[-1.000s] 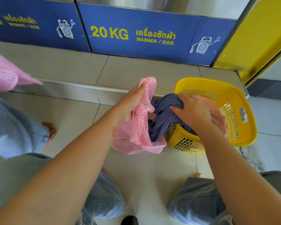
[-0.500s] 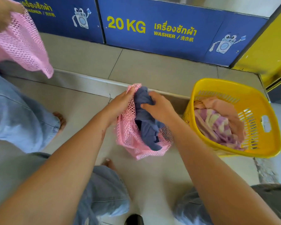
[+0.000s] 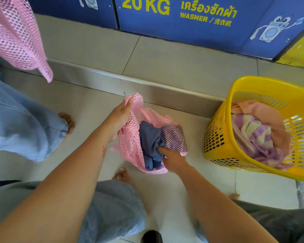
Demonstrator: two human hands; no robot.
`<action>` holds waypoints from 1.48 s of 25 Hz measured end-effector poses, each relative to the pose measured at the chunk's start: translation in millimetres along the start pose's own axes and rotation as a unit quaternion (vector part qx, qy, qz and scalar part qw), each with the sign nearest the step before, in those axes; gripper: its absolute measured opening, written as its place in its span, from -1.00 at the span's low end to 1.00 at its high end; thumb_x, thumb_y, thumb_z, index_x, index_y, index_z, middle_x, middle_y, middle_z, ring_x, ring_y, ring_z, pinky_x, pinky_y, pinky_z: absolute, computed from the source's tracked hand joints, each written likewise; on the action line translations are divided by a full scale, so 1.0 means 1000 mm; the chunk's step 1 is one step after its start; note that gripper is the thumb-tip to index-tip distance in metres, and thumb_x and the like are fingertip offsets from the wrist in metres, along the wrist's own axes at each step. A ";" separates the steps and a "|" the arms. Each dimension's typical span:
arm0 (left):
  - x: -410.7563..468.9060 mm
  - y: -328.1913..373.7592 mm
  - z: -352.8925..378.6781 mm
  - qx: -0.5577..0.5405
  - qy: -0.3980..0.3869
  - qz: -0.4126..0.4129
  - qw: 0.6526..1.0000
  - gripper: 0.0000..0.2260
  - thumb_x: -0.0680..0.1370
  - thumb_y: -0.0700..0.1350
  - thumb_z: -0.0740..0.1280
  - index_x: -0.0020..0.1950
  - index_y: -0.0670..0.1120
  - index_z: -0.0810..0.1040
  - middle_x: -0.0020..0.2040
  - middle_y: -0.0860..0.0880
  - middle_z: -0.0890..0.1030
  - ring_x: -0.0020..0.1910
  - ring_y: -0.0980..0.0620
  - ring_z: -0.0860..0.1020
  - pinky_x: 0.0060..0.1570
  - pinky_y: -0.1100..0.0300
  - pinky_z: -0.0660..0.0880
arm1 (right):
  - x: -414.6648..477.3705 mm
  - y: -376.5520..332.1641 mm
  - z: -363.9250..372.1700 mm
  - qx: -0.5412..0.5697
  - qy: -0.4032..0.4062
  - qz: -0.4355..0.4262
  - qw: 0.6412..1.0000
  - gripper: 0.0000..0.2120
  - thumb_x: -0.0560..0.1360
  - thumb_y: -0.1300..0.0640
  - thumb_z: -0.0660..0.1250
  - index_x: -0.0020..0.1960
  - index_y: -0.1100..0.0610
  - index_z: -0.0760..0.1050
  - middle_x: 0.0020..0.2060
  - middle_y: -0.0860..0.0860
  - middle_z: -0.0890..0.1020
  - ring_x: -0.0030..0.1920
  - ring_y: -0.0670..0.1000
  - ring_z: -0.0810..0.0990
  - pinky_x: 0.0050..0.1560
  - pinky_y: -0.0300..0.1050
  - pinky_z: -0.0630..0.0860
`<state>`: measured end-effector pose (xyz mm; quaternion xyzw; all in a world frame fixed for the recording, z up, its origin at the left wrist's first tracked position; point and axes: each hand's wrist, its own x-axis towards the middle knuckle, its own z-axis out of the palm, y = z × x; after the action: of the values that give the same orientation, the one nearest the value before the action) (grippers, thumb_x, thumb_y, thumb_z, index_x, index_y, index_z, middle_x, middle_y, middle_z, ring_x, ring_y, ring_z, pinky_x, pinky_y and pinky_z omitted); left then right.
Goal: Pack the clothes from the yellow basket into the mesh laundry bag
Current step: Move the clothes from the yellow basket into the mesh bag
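Observation:
A pink mesh laundry bag [image 3: 130, 142] rests on the tiled floor in the middle. My left hand [image 3: 119, 118] grips its upper rim and holds the mouth wide. A grey-blue garment [image 3: 150, 137] lies inside the bag. My right hand [image 3: 172, 159] reaches into the mouth from below, its fingers closed on that garment. To the right stands the yellow basket [image 3: 216, 135], tilted, holding a peach cloth [image 3: 263, 113] and a purple-and-cream striped cloth [image 3: 253, 135].
Another person in light jeans [image 3: 23, 127] stands at the left holding a second pink mesh bag [image 3: 16, 37]. A low step [image 3: 147, 85] runs across the floor below blue washer panels [image 3: 191, 18]. My own knees fill the bottom edge.
The grey-blue garment went from the basket into the mesh bag. My right hand followed it down and now sits low in the bag's mouth. The view shifted left, leaving the basket at the right.

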<state>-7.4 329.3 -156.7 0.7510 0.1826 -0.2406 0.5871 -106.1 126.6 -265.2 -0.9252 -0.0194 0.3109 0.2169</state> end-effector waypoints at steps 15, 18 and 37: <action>0.052 -0.038 0.009 -0.008 0.009 -0.062 0.998 -0.31 0.43 0.46 0.11 0.50 0.20 0.23 0.51 0.05 0.33 0.46 -0.06 0.33 0.39 -0.22 0.27 | 0.062 0.003 0.015 -0.080 0.080 0.259 0.959 -0.68 0.54 -0.03 0.25 0.24 0.09 0.46 0.21 0.09 0.58 0.27 0.12 0.47 0.24 0.02 0.34; 0.057 -0.041 0.017 0.007 0.014 -0.068 0.998 -0.37 0.51 0.40 0.09 0.52 0.18 0.20 0.52 0.04 0.30 0.47 -0.07 0.31 0.40 -0.22 0.26 | 0.064 0.006 0.015 -0.067 0.111 0.239 0.962 -0.76 0.56 0.04 0.20 0.20 0.05 0.45 0.17 0.09 0.59 0.25 0.14 0.47 0.21 0.05 0.34; -0.051 0.069 0.031 -0.068 0.029 0.145 0.987 -0.30 0.39 0.50 0.09 0.46 0.22 0.30 0.39 0.02 0.49 0.30 -0.05 0.51 0.30 -0.13 0.42 | -0.076 -0.019 -0.181 -0.196 0.490 0.090 0.845 -0.86 0.42 0.24 0.27 -0.03 0.20 0.51 -0.06 0.20 0.54 -0.01 0.27 0.51 -0.17 0.08 0.41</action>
<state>-15.2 282.9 -78.1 0.7345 0.1045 -0.1175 0.6601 -60.3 60.4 -85.5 -0.9780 0.1127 -0.1751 -0.0163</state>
